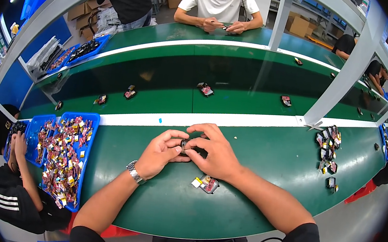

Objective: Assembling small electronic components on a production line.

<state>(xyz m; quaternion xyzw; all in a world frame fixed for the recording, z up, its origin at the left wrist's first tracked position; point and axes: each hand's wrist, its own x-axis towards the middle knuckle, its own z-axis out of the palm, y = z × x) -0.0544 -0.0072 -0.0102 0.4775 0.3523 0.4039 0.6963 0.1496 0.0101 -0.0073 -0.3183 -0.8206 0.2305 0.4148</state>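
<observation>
Left hand point(156, 154) and right hand point(215, 152) are pinching a small black casing point(184, 144) between them, partly hiding it, over the green table point(270, 157). Just nearer the body, below the right hand, a black-rimmed unit point(209, 184) with reddish parts and a white tag is lying on the table. A silver watch point(135, 171) is circling the left wrist. To the left, 2 blue trays point(90, 145) are holding many small reddish parts; to the right, a loose pile of black units point(328, 143) is resting. Beyond the white rail point(260, 120), a person point(220, 3) in a white shirt is handling something small.
</observation>
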